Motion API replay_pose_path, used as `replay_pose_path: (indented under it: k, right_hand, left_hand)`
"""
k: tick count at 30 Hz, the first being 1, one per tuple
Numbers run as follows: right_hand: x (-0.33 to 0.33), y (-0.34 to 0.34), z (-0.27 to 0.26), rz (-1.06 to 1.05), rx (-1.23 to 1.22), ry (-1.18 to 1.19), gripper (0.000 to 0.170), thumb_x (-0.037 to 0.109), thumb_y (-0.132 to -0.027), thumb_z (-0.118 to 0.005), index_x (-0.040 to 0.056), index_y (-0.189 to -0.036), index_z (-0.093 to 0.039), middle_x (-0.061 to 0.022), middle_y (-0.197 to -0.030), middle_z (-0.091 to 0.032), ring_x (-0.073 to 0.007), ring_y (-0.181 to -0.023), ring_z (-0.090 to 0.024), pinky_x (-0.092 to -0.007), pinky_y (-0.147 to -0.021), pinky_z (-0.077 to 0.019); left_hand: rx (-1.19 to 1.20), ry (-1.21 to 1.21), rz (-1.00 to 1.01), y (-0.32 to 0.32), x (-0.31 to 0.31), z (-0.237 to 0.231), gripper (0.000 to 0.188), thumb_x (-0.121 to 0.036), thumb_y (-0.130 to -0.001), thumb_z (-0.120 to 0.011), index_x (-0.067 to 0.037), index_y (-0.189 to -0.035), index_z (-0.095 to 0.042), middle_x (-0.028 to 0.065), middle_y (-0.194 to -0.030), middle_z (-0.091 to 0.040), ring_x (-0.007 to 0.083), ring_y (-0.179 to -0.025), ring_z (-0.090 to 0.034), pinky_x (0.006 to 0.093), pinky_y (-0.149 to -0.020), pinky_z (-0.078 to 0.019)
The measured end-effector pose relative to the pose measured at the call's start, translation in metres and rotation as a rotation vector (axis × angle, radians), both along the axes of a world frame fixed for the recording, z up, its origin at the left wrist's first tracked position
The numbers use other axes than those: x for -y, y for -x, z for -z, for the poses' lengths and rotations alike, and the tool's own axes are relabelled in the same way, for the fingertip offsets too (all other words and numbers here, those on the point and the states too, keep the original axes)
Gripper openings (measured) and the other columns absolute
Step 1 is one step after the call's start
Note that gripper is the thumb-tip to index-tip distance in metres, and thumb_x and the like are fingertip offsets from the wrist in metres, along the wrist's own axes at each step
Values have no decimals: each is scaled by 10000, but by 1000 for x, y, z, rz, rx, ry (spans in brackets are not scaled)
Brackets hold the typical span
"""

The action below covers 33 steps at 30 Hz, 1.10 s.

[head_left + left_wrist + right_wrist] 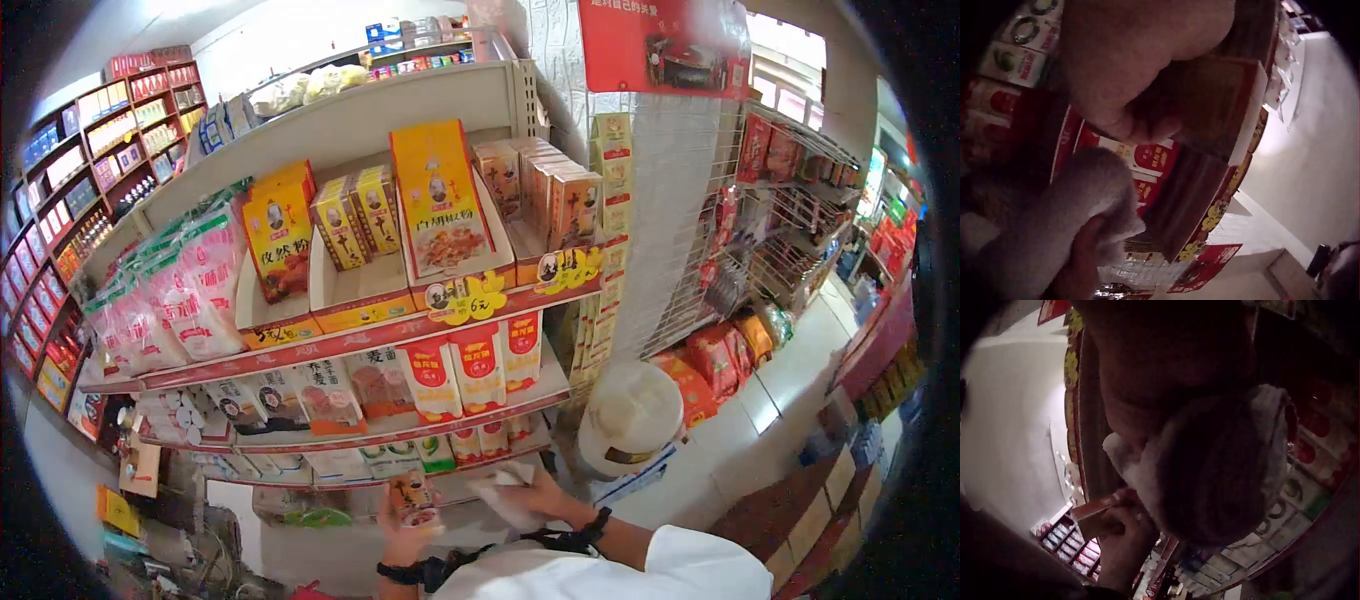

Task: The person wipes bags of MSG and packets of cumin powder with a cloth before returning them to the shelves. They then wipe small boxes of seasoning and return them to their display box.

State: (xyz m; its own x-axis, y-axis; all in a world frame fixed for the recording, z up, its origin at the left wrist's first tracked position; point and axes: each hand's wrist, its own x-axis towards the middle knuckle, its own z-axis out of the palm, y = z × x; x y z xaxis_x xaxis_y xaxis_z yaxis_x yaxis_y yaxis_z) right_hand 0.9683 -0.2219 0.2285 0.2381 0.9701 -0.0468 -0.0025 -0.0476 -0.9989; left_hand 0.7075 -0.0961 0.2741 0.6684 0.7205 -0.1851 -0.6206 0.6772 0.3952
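Observation:
In the head view, the left hand (402,535) holds a small brown and orange spice box (412,492) upright, low in front of the shelf. Beside it the right hand (548,499) grips a bunched pale cloth (505,490), slightly blurred. The left wrist view shows the left hand (1141,69) with fingers curled at the box (1219,106), and the cloth (1097,194) close by. In the right wrist view, the cloth (1210,469) hangs bulkily from the right hand (1166,369), and the left hand with the box (1094,515) is beyond it.
A shelf unit (380,330) stands ahead, with spice boxes (575,210), spice bags (440,205), pink-white bags (190,290) and noodle packs (475,370). Right of it are a white bucket (628,415), red bags (715,360) and a wire rack (740,230).

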Motion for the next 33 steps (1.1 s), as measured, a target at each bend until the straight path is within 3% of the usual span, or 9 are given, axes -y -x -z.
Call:
replay_pose_path:
  k: [6, 8, 12, 15, 17, 20, 26, 28, 33]
  right_hand:
    - [16, -75, 31, 56, -32, 159, 500, 232, -912, -795, 57, -1345, -617, -41, -1243, -687, -150, -1109, -642, -325, -972, -527]
    - [14, -87, 36, 51, -135, 87, 490, 210, -909, -799, 68, -1343, -621, -30, -1227, -690, -141, -1100, -638, -321, -966, -525]
    - [9, -96, 7, -32, -181, 74, 480, 205, -904, -804, 62, -1329, -631, -40, -1211, -697, -143, -1080, -646, -314, -937, -536]
    - [0, -106, 27, -87, -68, 152, 532, 239, -886, -821, 43, -1339, -623, -61, -1220, -696, -152, -1086, -650, -317, -935, -541]
    - [-11, -109, 66, -101, 38, 198, 560, 266, -879, -827, 32, -1343, -619, -75, -1231, -694, -162, -1100, -648, -324, -960, -532]
    - [-20, -110, 92, -77, 332, -21, 850, 463, -854, -826, -29, -1442, -459, -142, -1154, -698, -183, -1017, -661, -309, -910, -548]
    - [8, -113, 19, -181, 75, 211, 556, 323, -854, -831, 12, -1279, -654, -113, -1169, -718, -213, -1070, -659, -354, -981, -513]
    - [8, -120, 9, -234, 17, 113, 534, 326, -866, -819, 12, -1268, -661, -100, -1137, -725, -194, -1040, -663, -341, -950, -523]
    - [18, -126, 19, -141, 101, 140, 470, 277, -878, -809, 13, -1244, -675, -80, -1089, -735, -163, -989, -663, -325, -909, -532]
  left_hand:
    - [-40, -716, -18, -68, 8, -181, 669, -660, -876, -648, -37, -1091, -533, 110, -1036, -540, 247, -929, -597, 386, -770, -545]
    - [-72, -1164, -112, -88, -12, -243, 588, -556, -930, -671, -29, -1145, -526, 154, -1220, -574, 225, -1059, -602, 363, -829, -526]
    - [-664, -1692, -649, -143, -63, -328, 549, -531, -973, -658, 5, -1069, -587, 82, -989, -656, 174, -895, -646, 300, -769, -519]
    - [-671, -1818, -745, -213, -66, -391, 435, -373, -946, -750, 41, -972, -620, 60, -805, -671, 138, -725, -615, 274, -683, -504]
    - [-756, -1951, -909, -242, -69, -410, 406, -324, -924, -785, 48, -943, -623, 71, -777, -674, 132, -671, -593, 272, -651, -497]
    - [-1048, -2181, -579, -277, -89, -414, 401, -339, -913, -789, 17, -936, -607, 122, -750, -643, 130, -679, -578, 318, -631, -492]
    - [-999, -2226, -397, -325, -127, -397, 360, -268, -897, -808, 22, -861, -597, 140, -721, -649, 152, -648, -607, 349, -614, -494]
    - [-929, -2323, -298, -334, -136, -396, 371, -267, -868, -815, 41, -904, -611, 222, -830, -691, 375, -814, -707, 410, -702, -533]
    - [-1229, -2476, -207, -340, -134, -403, 421, -70, -807, -776, 20, -1181, -603, 241, -1093, -699, 404, -1072, -674, 441, -897, -552]
